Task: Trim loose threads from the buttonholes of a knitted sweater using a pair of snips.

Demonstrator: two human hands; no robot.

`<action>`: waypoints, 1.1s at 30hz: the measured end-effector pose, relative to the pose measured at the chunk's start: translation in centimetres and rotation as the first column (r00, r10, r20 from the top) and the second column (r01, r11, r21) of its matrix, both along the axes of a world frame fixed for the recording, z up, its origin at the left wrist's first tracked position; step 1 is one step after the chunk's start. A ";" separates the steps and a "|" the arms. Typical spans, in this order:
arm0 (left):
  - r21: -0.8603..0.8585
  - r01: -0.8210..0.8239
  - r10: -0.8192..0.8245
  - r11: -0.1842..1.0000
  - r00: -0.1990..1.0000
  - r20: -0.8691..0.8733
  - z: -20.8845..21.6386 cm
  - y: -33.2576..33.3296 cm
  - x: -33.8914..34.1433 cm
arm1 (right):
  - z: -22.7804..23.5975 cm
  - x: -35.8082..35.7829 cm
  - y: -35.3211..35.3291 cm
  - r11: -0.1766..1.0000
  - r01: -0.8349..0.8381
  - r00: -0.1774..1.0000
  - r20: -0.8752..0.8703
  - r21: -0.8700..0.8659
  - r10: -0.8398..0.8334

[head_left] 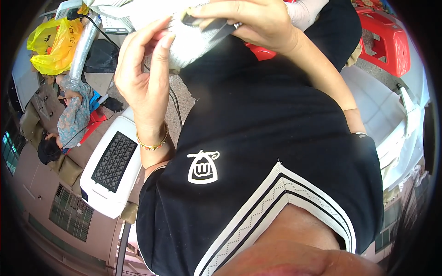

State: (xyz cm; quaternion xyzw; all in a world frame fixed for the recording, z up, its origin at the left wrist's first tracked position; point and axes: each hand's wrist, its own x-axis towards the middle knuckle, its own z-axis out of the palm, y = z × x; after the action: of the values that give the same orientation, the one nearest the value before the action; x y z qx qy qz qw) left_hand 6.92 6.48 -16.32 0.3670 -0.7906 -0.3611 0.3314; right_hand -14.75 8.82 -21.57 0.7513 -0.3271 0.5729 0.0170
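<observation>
Both my hands are raised in front of my black shirt point(258, 129), working on a light grey piece of cloth point(193, 43). My left hand point(145, 76), with a thin gold bracelet on the wrist, pinches the cloth's left edge with its fingertips. From the other side, my right hand point(251, 23) closes over the top of the cloth and presses a small dark strip point(216, 28) against it. My fingers hide most of the cloth.
A white appliance with a black grille point(113, 165) lies at the left, with a black cable point(175, 103) beside it. Yellow plastic bags point(53, 46) and a person in patterned clothes point(73, 115) are farther left. A red plastic stool point(386, 43) and white plastic casing point(382, 115) are at the right.
</observation>
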 end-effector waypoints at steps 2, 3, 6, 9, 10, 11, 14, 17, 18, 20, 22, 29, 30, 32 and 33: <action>-0.024 0.009 -0.009 1.000 1.000 -0.001 -0.2 -0.1 0.0 | 1.1 0.1 2.1 0.939 -0.137 0.959 0.278 0.315 0.046; -0.027 0.013 -0.013 1.000 1.000 -0.004 -0.2 0.0 0.0 | 0.9 0.2 2.1 0.911 -0.202 0.927 0.370 0.360 0.059; -0.014 0.000 0.000 1.000 0.999 -0.037 0.0 0.2 -0.1 | 0.5 0.5 1.9 0.859 -0.307 0.865 0.497 0.410 0.072; 0.088 -0.036 0.042 0.995 0.997 -0.066 0.8 0.2 0.4 | 1.1 0.6 2.5 0.824 -0.309 0.890 0.450 0.475 0.074; 0.191 -0.066 0.093 0.979 0.986 -0.137 0.9 0.0 0.9 | 1.1 0.4 1.8 0.912 -0.176 0.967 0.241 0.370 0.088; 0.174 -0.063 0.083 0.983 0.990 -0.113 1.3 -0.2 1.1 | 1.1 0.4 1.2 0.972 -0.067 0.998 0.022 0.226 0.063; 0.047 -0.026 0.029 0.999 0.998 -0.064 1.6 -0.7 0.9 | 2.1 1.2 1.7 0.840 -0.340 0.846 0.528 0.422 0.077; -0.160 -0.032 0.028 0.987 0.999 -0.024 1.1 -0.6 -0.1 | 2.2 1.4 1.2 0.625 -0.557 0.696 0.718 0.547 -0.009; -0.190 -0.036 0.032 0.981 0.999 -0.023 1.1 -0.6 -0.2 | 3.7 1.2 1.2 0.709 -0.347 0.880 0.475 0.614 0.019; -0.234 -0.022 0.027 0.972 0.999 0.018 1.1 -1.1 -0.6 | 3.1 0.9 1.0 0.634 -0.473 0.803 0.595 0.611 0.026; -0.202 0.068 -0.072 0.977 0.997 -0.010 0.7 -1.7 -1.1 | 2.6 0.9 1.1 0.552 -0.589 0.713 0.701 0.591 0.011; -0.174 0.072 -0.072 0.982 0.997 0.008 0.7 -2.1 -1.7 | 2.4 0.8 1.3 0.725 -0.373 0.868 0.494 0.579 0.052; -0.171 0.068 -0.067 0.983 0.998 0.008 0.7 -2.1 -1.7 | 2.4 0.7 1.4 0.721 -0.379 0.866 0.497 0.581 0.055; -0.254 0.067 -0.058 0.965 0.997 0.042 0.7 -2.1 -1.9 | 2.1 0.7 1.6 0.677 -0.416 0.830 0.558 0.606 0.011; -0.253 0.064 -0.055 0.965 0.998 0.041 0.6 -2.1 -2.0 | 2.0 0.8 1.7 0.636 -0.452 0.790 0.612 0.625 -0.040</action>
State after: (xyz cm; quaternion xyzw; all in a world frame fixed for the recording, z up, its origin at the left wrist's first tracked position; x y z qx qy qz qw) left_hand 4.97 4.43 -15.69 0.3038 -0.8465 -0.2603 0.3513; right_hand -13.98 10.48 -19.58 0.5150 -0.4277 0.5830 -0.4603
